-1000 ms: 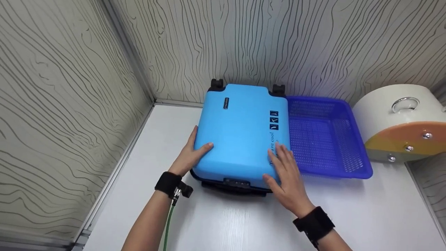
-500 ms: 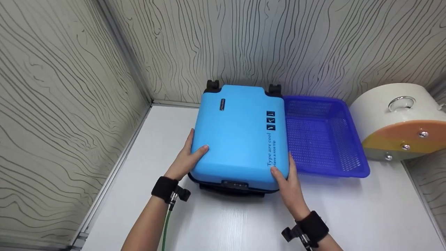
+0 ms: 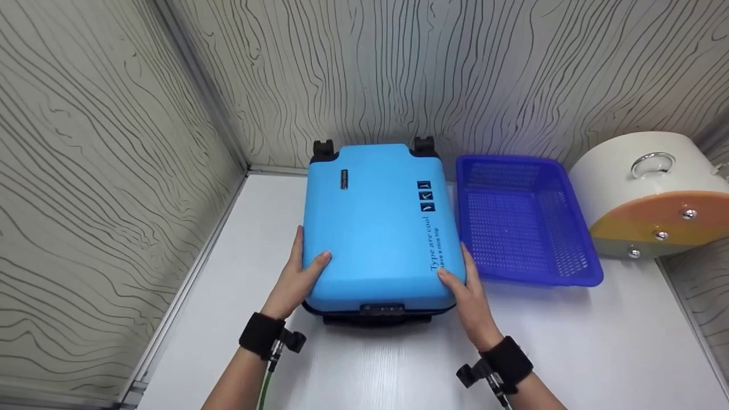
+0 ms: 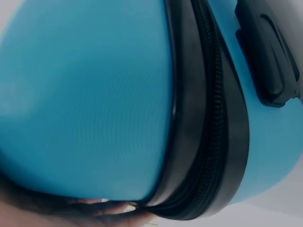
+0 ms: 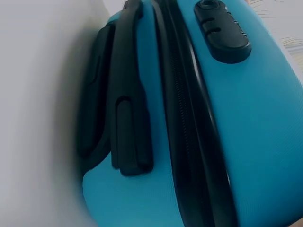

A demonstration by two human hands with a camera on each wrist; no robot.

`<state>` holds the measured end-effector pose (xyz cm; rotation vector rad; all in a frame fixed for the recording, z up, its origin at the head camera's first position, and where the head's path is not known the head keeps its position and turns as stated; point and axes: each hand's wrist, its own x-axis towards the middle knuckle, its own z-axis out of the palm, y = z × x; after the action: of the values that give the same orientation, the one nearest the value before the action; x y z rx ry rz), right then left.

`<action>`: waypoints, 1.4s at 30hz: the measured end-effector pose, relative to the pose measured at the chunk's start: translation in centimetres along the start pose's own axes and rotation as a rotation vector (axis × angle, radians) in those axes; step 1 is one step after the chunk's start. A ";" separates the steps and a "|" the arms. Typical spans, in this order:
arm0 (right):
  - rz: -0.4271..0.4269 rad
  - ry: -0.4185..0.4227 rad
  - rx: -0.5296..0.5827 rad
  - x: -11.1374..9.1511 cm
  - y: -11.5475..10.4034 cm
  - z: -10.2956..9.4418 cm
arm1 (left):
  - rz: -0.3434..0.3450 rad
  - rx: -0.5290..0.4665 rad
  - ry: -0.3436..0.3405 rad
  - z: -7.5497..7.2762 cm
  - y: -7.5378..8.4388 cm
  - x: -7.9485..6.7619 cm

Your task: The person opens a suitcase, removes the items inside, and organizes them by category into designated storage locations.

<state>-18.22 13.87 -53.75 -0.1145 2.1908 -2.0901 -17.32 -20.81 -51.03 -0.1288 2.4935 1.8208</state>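
Note:
A light blue hard-shell suitcase [image 3: 376, 228] lies flat on the table, wheels pointing to the back wall. My left hand [image 3: 293, 283] grips its near left side, thumb on the top face and fingers down the side. On the opposite side my right hand [image 3: 471, 296] holds it the same way, thumb beside the printed lettering. The left wrist view shows the black zipper [image 4: 213, 118] around the case and some fingers [image 4: 109, 215] against its side. A combination lock [image 5: 225, 35] and black carry handle [image 5: 128, 104] face the right wrist camera.
A blue perforated plastic basket [image 3: 586, 250] stands to the right of the suitcase. Farther right is a white rounded container [image 3: 632, 154] with a coloured front and metal knobs. Patterned wall panels [image 3: 364, 68] enclose the table at the back and sides.
My right hand has moved from spread over the top to the suitcase's right side. The suitcase has shifted left and slightly toward me, opening a gap to the basket.

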 end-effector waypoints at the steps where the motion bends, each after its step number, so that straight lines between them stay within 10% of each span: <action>1: 0.000 -0.006 0.008 0.1 0.0 0.1 | 0.000 0.002 0.012 0.0 -0.1 -0.3; 15: 0.012 -0.163 -0.083 3.9 -0.7 -1.2 | 0.064 0.027 0.095 0.9 -0.4 -2.7; 32: 0.001 0.004 -0.217 7.8 -3.0 -2.2 | 0.121 0.228 0.085 4.2 1.1 -3.7; 37: -0.177 0.073 -0.459 6.8 -2.8 -0.6 | 0.186 0.386 0.158 1.9 1.3 -2.8; 42: -0.550 0.065 -0.750 3.5 -3.2 3.8 | 0.186 0.404 0.153 -2.1 1.3 1.1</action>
<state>-21.28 9.50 -50.79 -0.7903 3.1285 -1.3071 -18.48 -22.42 -49.22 -0.0191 3.0124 1.3615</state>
